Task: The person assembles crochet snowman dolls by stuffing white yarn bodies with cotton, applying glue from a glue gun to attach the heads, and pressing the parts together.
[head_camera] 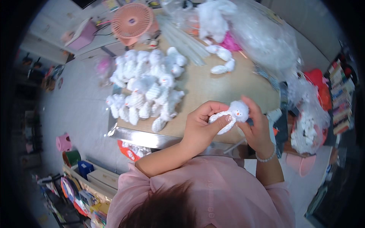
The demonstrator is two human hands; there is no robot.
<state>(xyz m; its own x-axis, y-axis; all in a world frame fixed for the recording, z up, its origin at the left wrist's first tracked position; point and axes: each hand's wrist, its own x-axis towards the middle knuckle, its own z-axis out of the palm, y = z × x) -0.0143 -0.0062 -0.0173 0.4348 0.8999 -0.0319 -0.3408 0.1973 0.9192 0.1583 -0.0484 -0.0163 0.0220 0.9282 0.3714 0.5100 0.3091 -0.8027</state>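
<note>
My left hand (204, 122) grips the body of a small white crocheted snowman doll (239, 111), thumb across its front. The doll has a fluffy round head, dark eyes and an orange nose. Around the head curl the fingers of my right hand (255, 125), with the thumb near the doll's neck. Both hands are above the near right part of a table (196, 85). A heap of similar white dolls (148, 85) lies on the table's left side. Several more white pieces (223, 58) with orange tips rest towards the back right.
A pink fan (132, 21) stands at the back left. Long clear plastic sleeves (185, 40) lie across the table's back. A large clear plastic bag (262, 42) bulges at the back right. Below the metal table edge (145, 138) sits a red bag (129, 151) with white pieces.
</note>
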